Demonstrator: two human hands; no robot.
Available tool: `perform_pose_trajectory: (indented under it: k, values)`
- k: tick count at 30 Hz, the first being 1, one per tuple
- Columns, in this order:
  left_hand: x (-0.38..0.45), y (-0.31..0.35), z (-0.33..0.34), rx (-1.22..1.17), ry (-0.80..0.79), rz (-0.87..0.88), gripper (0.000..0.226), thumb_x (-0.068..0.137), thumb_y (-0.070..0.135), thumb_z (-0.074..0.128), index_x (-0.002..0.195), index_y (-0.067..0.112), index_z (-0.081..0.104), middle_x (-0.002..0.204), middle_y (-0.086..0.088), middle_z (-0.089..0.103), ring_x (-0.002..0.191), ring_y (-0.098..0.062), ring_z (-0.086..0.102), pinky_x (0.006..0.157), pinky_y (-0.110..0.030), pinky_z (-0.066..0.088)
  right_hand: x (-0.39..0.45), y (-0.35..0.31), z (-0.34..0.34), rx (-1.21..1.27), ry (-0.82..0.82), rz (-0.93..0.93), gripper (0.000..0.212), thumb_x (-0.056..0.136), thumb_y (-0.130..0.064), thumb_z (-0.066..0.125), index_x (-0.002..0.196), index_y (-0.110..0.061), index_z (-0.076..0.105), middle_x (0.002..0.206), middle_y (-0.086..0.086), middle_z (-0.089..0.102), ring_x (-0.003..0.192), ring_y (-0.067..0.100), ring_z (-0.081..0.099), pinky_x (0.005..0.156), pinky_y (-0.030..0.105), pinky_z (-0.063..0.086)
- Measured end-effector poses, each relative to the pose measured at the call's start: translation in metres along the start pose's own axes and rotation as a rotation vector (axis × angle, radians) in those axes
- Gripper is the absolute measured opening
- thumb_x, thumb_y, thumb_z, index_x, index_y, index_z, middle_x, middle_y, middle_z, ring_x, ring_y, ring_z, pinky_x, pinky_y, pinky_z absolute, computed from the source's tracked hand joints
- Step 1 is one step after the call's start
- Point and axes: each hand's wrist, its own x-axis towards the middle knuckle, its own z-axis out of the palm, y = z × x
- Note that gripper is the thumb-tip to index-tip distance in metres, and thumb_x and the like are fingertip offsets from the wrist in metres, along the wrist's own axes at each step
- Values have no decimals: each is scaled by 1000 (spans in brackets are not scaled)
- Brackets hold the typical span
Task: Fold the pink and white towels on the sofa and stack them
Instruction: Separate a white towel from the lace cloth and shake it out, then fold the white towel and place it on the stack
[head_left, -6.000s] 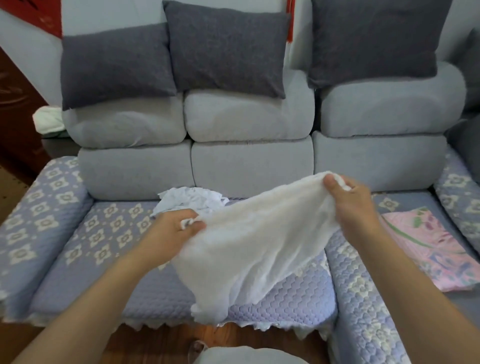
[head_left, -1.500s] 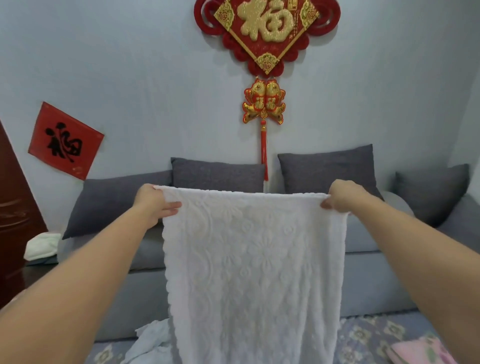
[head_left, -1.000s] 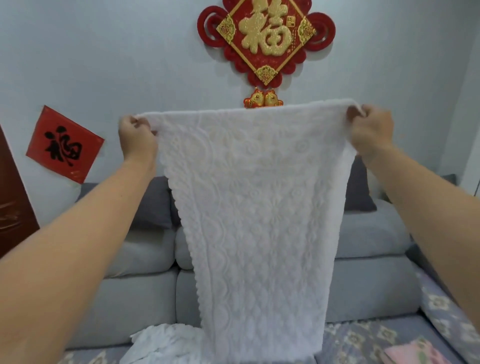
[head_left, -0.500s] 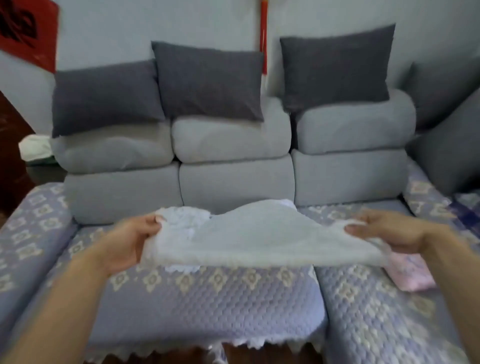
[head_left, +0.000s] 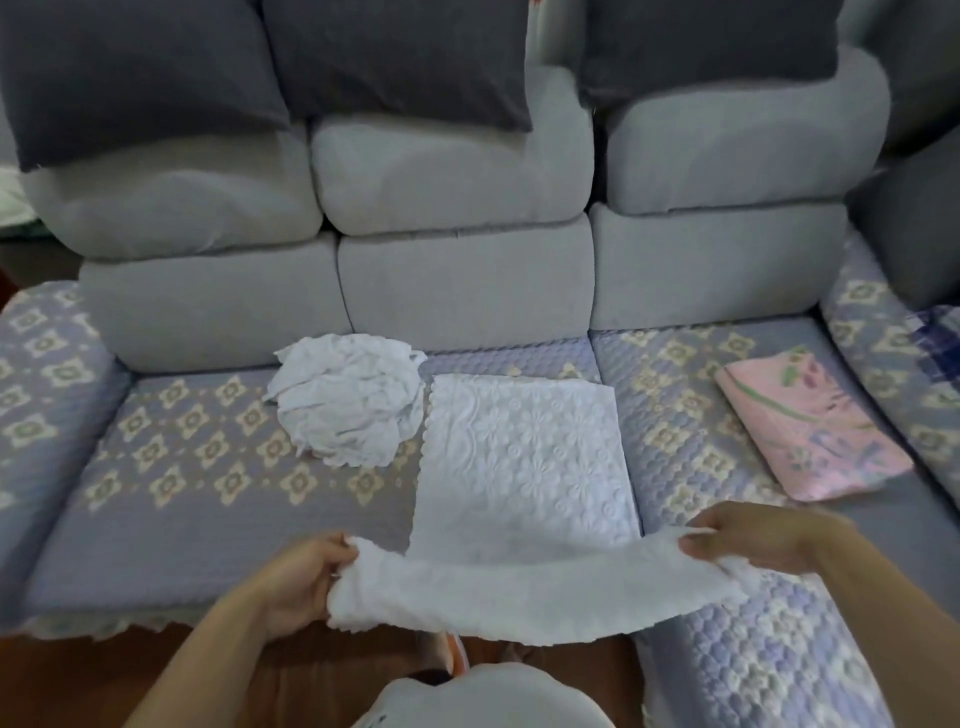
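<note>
White embossed towel (head_left: 524, 462): spread flat on the quilted seat cover (head_left: 208, 499) of the sofa (head_left: 457, 291), middle seat, far edge near the backrest, near edge lifted off the seat front.

Surroundings:
- Second white towel (head_left: 348, 397), crumpled in a heap, just left of the flat towel, touching or nearly touching its far left corner.
- Pink towel (head_left: 810, 431), folded flat, on the right seat, well apart from the white ones.
- Dark grey cushions (head_left: 395, 57) along the top of the backrest.
- Brown floor (head_left: 78, 675) below the seat front.
- Nothing lying on top of the flat towel; path between both hands unobstructed.

Hands:
- Left hand (head_left: 298, 587): fingers curled closed, pinching the near left corner of the embossed towel, cloth bunched at the fingertips.
- Right hand (head_left: 753, 540): fingers closed over the near right corner, thumb on top, cloth wrinkled beneath.
- Near edge held stretched between the two hands, sagging slightly in the middle, raised over the seat edge.
</note>
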Motion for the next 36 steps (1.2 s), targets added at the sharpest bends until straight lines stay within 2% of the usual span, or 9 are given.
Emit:
perform_pose_trajectory:
  k: [4,6,8,10,16,22,27,32,36]
  values:
    - [30,20,7,5,51,37,23,101,8,50,118,-1,62,114,-27,69,113,-47,62,101,-59,47,28,-8,-15,-131,88,58,36,91,-47,62,99,-14,74,105,8,73,102,28,67,95,39,53]
    - [49,38,14,-3,132,101,15,101,7,51,106,3,64,94,-21,71,91,-40,67,76,-48,58,50,-16,-27,-248,182,80,34,98,-40,58,84,-10,67,93,8,69,84,20,62,78,29,48]
    - [76,61,21,23,194,168,14,102,6,49,94,8,61,84,-14,62,74,-27,60,61,-36,52,79,-26,-41,-367,306,74,33,101,-32,54,71,-18,52,89,1,61,79,14,52,69,29,37]
    - [109,85,29,69,236,211,16,103,6,48,93,9,60,87,-14,60,73,-26,58,65,-35,51,114,-33,-56,-425,386,67,32,102,-27,52,71,-27,47,94,-4,57,89,16,53,73,32,33]
    - [247,167,54,96,307,303,17,99,10,51,91,20,62,100,-22,62,87,-29,58,82,-43,49,238,-48,-117,-442,599,189,21,103,-22,46,92,-15,62,109,10,62,107,33,60,82,37,42]
    - [437,216,100,260,380,449,14,100,3,43,105,1,55,86,-16,52,76,-27,50,67,-28,45,410,-25,-185,-474,719,296,20,104,-24,40,86,-20,47,104,9,62,96,33,60,73,34,41]
    - [571,205,114,522,524,442,19,99,8,45,107,-4,57,106,-30,62,101,-44,61,88,-50,48,524,20,-204,-462,735,357,31,105,-31,39,120,-13,60,122,15,62,110,36,58,78,36,42]
    - [604,200,126,791,686,443,29,103,10,40,123,-4,54,121,-32,58,113,-48,56,95,-49,41,567,36,-213,-477,732,339,39,105,-36,40,132,-15,59,127,15,61,115,36,56,88,40,46]
    - [602,199,129,1112,680,591,29,92,6,53,120,2,54,117,-29,58,108,-48,57,86,-54,46,572,42,-216,-581,713,240,34,102,-35,49,124,-13,62,123,14,54,115,36,51,93,43,45]
